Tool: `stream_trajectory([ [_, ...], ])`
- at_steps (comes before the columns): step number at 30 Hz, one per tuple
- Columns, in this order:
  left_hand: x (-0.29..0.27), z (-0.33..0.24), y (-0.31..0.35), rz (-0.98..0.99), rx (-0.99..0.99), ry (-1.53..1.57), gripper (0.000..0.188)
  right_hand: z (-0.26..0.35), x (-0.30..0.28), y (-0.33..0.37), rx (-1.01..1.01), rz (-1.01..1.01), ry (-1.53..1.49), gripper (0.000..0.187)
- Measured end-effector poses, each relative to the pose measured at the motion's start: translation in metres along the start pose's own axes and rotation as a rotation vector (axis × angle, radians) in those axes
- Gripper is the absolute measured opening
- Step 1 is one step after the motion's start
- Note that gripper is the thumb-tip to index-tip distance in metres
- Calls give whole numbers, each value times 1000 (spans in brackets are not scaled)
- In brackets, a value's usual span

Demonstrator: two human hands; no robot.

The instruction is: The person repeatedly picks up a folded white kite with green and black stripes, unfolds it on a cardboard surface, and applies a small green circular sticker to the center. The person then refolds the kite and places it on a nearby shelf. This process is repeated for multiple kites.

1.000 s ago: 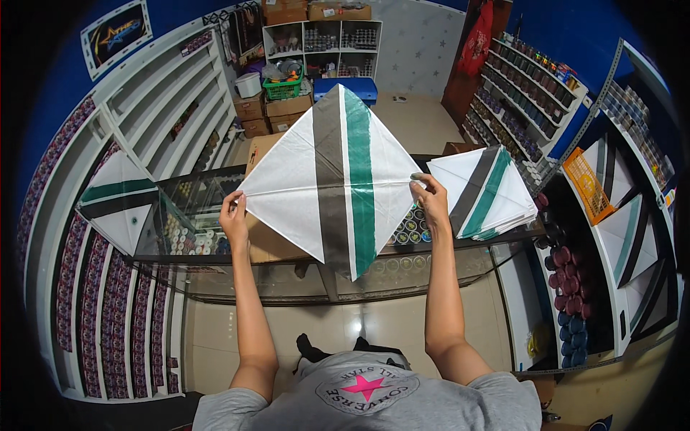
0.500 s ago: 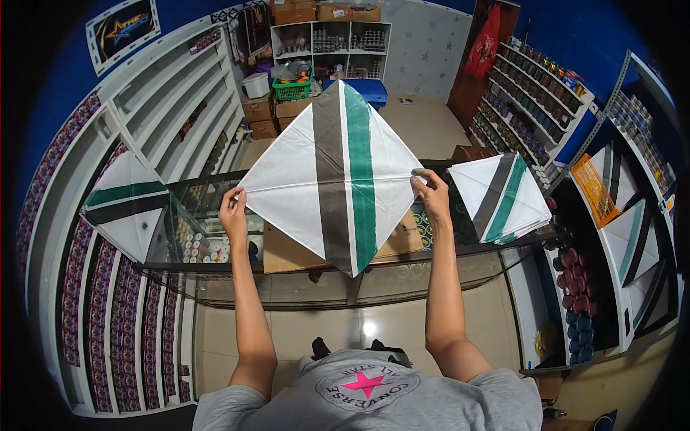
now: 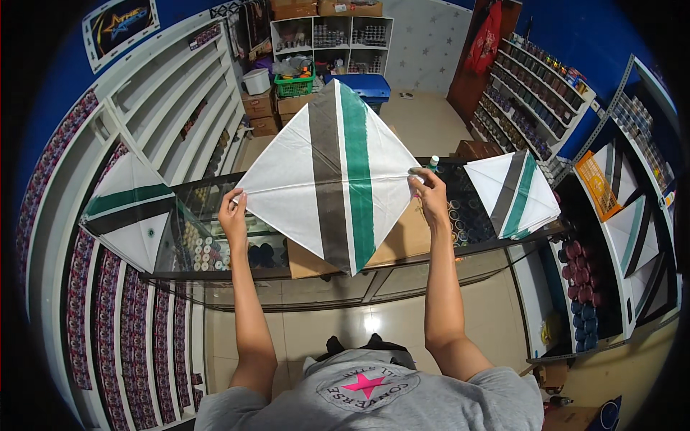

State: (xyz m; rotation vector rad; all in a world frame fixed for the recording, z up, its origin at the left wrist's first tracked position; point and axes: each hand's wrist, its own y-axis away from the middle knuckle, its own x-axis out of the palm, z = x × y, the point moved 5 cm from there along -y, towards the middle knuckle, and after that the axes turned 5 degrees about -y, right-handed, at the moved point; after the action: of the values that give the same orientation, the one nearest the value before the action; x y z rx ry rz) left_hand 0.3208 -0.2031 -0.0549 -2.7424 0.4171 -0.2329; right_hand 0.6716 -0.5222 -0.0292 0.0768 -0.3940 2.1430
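Stretched between my hands is a white diamond-shaped kite (image 3: 284, 161) with a dark grey and a green stripe down its middle. My left hand (image 3: 233, 212) pinches its left corner. At the right corner, my right hand (image 3: 430, 192) grips it between thumb and fingers. The kite is held up over a glass display counter (image 3: 273, 286), hiding part of a brown cardboard sheet (image 3: 402, 244) lying on top. To the right, a stack of similar kites (image 3: 512, 194) rests on the counter. More striped kites (image 3: 129, 208) stand at the left end.
White shelving (image 3: 176, 118) lines the left wall. Thread spools fill a wall rack (image 3: 528, 93) at right. Behind the counter are a green basket (image 3: 295, 86), cardboard boxes (image 3: 259, 108) and a blue bin (image 3: 363, 87). A small bottle (image 3: 433, 162) stands just beyond my right hand.
My view has shifted slightly left, so the counter and stacked kites appear farther right. The kite stays gripped at both corners, and the small bottle has come into sight beside it.
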Motion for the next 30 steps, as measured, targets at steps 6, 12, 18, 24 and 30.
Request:
stream_trajectory([
  [6, 8, 5, -2, -14, 2, 55, 18, 4, -2, -11, 22, 7, -3, 21],
  [12, 16, 2, 6, -7, -28, 48, 19, 8, -6, -19, 1, 3, -42, 23],
  [18, 22, 9, 6, -18, -59, 100, 18, 9, -10, -29, -8, 14, -76, 23],
  [24, 32, 0, 5, -38, -75, 103, 18, 10, -12, -35, -3, 10, -80, 23],
  [30, 34, 6, -2, -45, -57, 81, 17, 10, -16, -41, -27, 16, -91, 23],
])
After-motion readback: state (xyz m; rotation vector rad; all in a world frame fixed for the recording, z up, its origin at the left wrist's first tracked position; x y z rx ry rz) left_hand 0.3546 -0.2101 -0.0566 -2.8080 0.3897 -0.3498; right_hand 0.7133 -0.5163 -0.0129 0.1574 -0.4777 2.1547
